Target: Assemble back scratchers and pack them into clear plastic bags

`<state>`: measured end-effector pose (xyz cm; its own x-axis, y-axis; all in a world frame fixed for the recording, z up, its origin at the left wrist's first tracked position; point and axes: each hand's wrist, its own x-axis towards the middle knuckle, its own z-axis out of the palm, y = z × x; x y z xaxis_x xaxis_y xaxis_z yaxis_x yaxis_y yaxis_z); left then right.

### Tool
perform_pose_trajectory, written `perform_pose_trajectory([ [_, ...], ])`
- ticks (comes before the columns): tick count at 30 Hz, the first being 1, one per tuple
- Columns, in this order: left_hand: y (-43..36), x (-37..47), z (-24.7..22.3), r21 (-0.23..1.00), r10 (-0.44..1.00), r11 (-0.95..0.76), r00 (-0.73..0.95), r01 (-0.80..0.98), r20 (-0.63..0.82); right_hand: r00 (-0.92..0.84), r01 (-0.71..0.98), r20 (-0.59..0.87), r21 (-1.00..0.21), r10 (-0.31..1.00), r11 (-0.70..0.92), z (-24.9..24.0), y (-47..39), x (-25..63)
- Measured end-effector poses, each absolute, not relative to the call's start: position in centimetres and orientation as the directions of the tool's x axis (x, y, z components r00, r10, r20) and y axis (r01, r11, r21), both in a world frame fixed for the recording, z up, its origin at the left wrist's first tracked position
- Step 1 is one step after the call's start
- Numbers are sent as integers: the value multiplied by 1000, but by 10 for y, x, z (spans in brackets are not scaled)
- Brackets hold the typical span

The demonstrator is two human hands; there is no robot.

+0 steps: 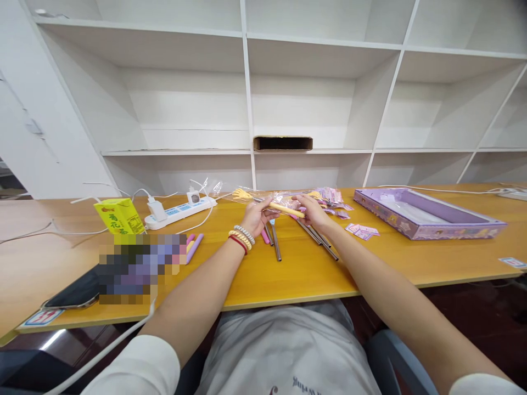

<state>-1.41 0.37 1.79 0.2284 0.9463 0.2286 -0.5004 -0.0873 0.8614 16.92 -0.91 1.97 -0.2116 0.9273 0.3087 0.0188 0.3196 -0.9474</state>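
Yellow scratcher (287, 209) | long axis crosswise | tip (242, 193) leftward, slightly away | left hand (257, 217), right hand (313, 212): both grasping it

White sleeves, grey lettered shirt, beaded bracelets

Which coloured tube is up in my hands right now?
The pale yellow tube, held between the left hand and right hand; the purple tube lies on the table.

"花" reads on the yellow-green carton (120, 217); lettering on the shirt (288, 345) and desk stickers (43, 317) is unclear.
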Motion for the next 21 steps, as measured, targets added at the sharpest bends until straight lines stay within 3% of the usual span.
perform_pose_trajectory([
  [2, 7, -20, 20, 850, 949, -67, 230, -522, 216, -295, -98, 229, -973, 928, 209, 23, -11, 176],
  [5, 10, -27, 21, 842, 947, -25, 256, -539, 193, -458, -198, 244, -965, 855, 169, 22, -12, 184],
  [16, 10, -27, 17, 845, 907, 10, 361, -534, 217, -697, -262, 277, -957, 662, 124, 10, -3, 193],
  [21, 11, -28, 17, 840, 911, 10, 352, -543, 216, -709, -235, 260, -963, 655, 128, 11, -3, 195],
])
